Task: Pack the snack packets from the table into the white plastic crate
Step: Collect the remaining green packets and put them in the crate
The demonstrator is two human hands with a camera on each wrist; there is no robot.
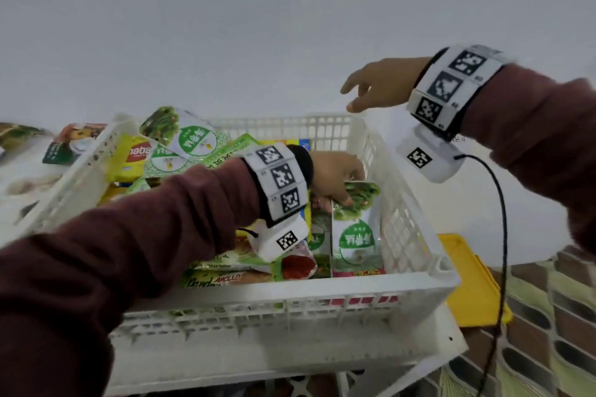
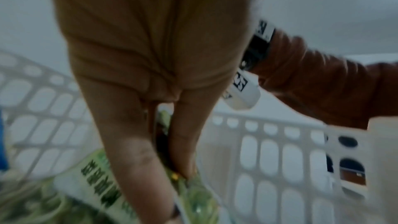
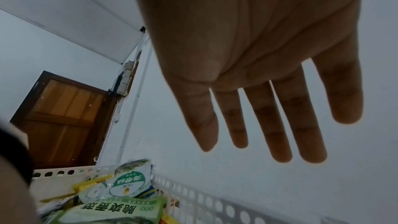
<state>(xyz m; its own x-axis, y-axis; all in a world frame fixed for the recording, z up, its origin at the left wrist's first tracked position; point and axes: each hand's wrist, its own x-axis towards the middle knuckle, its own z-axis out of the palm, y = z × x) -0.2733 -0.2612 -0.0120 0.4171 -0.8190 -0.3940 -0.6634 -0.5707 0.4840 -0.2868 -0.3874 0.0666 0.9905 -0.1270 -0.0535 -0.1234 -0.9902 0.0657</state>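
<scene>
— What surrounds your hands?
— A white slotted plastic crate (image 1: 403,219), crowded with packets; a flat yellow plastic lid (image 1: 474,287) lies beside it.

— What does only your right wrist view show?
— A brown wooden door (image 3: 64,115).

— And your grip?
— Your left hand (image 1: 335,177) pinches the upright green-and-white snack packet (image 1: 356,229) inside the crate, against its right wall. Your right hand (image 1: 377,82) hovers above, fingers spread.

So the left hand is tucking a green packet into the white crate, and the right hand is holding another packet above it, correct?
Not quite. The left hand does grip a green packet inside the white crate, but the right hand holds nothing: the right wrist view shows its fingers spread and empty above the crate.
</scene>
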